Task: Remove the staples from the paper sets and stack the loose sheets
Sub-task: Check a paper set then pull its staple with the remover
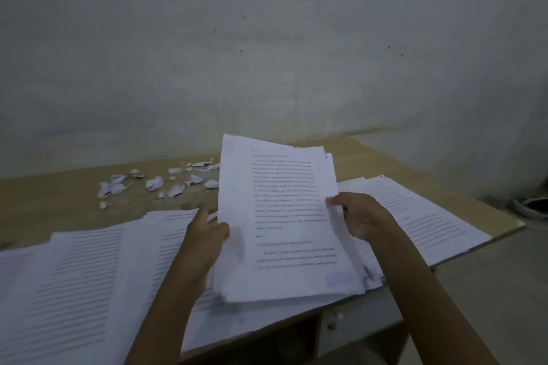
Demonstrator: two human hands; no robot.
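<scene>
A set of printed white sheets [284, 216] is held upright above the table, tilted slightly, its lower edge near the papers below. My left hand [204, 234] grips its left edge, thumb on the front. My right hand [361, 219] pinches the right edge about halfway up. Printed sheets lie spread flat on the left [80, 281] and another pile lies on the right [415, 216]. No staple can be made out in the blur.
Several torn white paper scraps [154, 184] are scattered on the wooden table [44, 201] behind the papers. A grey wall stands close behind. The table's right edge drops to the floor, where a dark round object [533, 207] lies.
</scene>
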